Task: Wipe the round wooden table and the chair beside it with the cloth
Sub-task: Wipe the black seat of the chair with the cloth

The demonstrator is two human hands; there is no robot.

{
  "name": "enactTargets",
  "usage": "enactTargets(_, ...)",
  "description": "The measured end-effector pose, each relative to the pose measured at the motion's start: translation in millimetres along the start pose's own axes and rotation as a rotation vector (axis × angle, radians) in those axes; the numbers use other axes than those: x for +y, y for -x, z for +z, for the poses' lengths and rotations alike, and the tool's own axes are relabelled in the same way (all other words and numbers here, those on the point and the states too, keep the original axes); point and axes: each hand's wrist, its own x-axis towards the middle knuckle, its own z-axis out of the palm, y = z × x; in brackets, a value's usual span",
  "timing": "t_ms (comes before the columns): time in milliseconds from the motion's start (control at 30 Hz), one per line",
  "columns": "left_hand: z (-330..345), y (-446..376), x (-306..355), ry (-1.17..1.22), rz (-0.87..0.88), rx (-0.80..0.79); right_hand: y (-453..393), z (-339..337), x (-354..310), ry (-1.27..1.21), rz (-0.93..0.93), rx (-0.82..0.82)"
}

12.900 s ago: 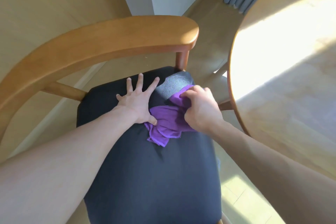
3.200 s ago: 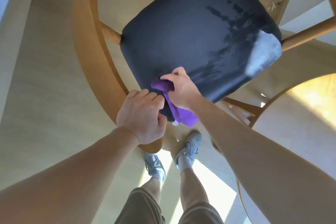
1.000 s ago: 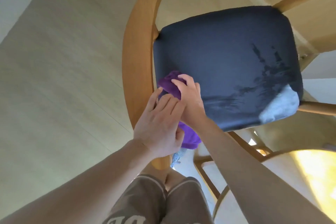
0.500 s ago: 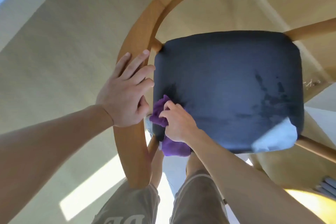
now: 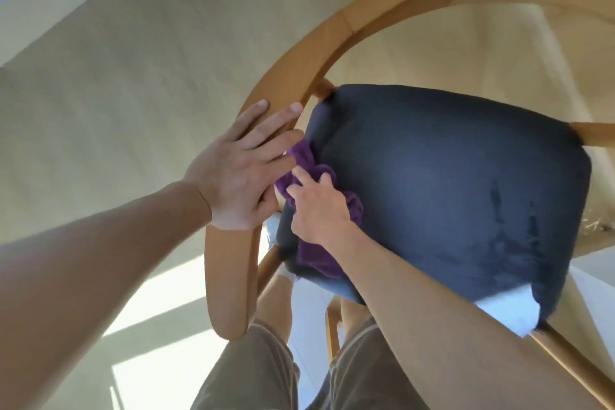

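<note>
I look straight down on the chair, whose dark seat cushion (image 5: 449, 183) sits inside a curved wooden armrest-and-back rail (image 5: 289, 73). My right hand (image 5: 316, 206) grips the bunched purple cloth (image 5: 306, 160) and presses it on the seat's left edge. One end of the cloth hangs over the near edge of the seat. My left hand (image 5: 239, 166) lies flat with straight fingers on the wooden rail, right beside the cloth. The round table is out of view.
Damp streaks mark the right side of the seat (image 5: 506, 230). A sunlit patch lights the seat's near right corner (image 5: 509, 309). Pale wooden floor (image 5: 116, 76) surrounds the chair. My legs in shorts (image 5: 266, 373) stand at the chair's near side.
The cloth in my right hand has slid further up along the seat's left edge. My left hand stays flat on the rail. The view has swung a little.
</note>
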Motion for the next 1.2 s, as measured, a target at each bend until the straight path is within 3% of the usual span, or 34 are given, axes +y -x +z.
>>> enactTargets(67,-1,0,1,-0.009,-0.002,-0.009,25,17,-10,0.001,-0.098,-0.13)
enactTargets(167,0,0,0,-0.02,0.003,-0.005,23,-1,-4,-0.187,-0.075,-0.235)
enactTargets(267,3,-1,-3,-0.005,0.012,0.021,-5,-40,12,-0.365,0.075,0.035)
enactTargets(333,4,0,-4,0.0,0.014,0.043,-32,-61,20,-0.34,0.125,0.277)
enactTargets(367,4,1,-5,0.003,0.015,0.053,-46,-67,23,-0.286,0.132,0.317)
enactTargets(567,6,1,-4,0.018,0.012,0.06,-63,-37,9,0.124,0.107,0.002)
enactTargets(767,5,-1,-2,-0.004,0.01,0.03,34,38,-41,0.236,-0.208,-0.257)
enactTargets(933,2,0,-1,-0.015,-0.006,0.006,48,20,-36,0.324,-0.318,-0.354)
enactTargets(1033,3,1,-3,-0.008,0.0,0.005,23,-18,-12,0.078,-0.22,-0.231)
enactTargets(1100,4,1,-3,0.002,-0.004,0.014,-7,-51,13,-0.101,-0.079,0.002)
enactTargets(1167,4,1,-2,0.006,-0.001,0.02,-40,-75,34,-0.093,-0.001,0.234)
enactTargets(1200,4,1,-2,0.004,0.0,0.022,-56,-83,42,-0.028,0.012,0.271)
